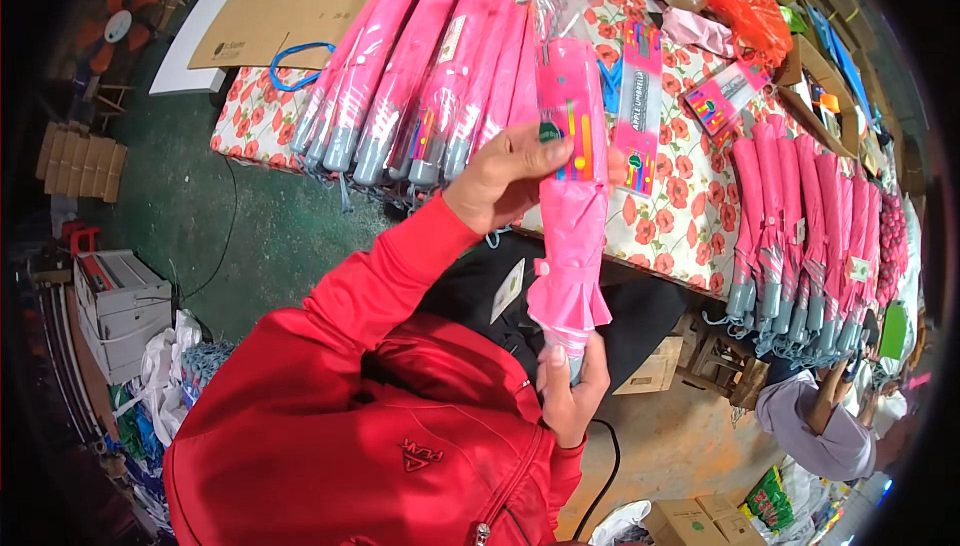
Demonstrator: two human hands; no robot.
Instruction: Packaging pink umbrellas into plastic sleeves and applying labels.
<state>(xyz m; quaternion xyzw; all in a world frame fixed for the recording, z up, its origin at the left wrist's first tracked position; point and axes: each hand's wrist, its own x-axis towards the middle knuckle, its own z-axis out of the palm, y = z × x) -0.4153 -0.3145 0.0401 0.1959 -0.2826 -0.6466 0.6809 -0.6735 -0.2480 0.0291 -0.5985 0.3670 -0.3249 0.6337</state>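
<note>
A folded pink umbrella (570, 236) is held upright in front of me, its upper half inside a clear printed plastic sleeve (580, 141). My left hand (510, 171) is closed on the sleeve and the umbrella within, thumb across the front. Lower down, my right hand (575, 391) grips the grey handle (575, 364), which its fingers partly cover. The sleeve's empty top stands above the umbrella's upper end. To the left, several sleeved pink umbrellas (410, 66) lie side by side on the table. Flat printed sleeves (638, 106) lie to the right.
A poppy-patterned cloth (670, 231) covers the table. Several unsleeved pink umbrellas (800, 216) lie at the right edge. Cardboard (270, 21), a blue cord (285, 66) and an orange plastic bag (750, 21) lie toward the back. Another person (825, 421) is at lower right.
</note>
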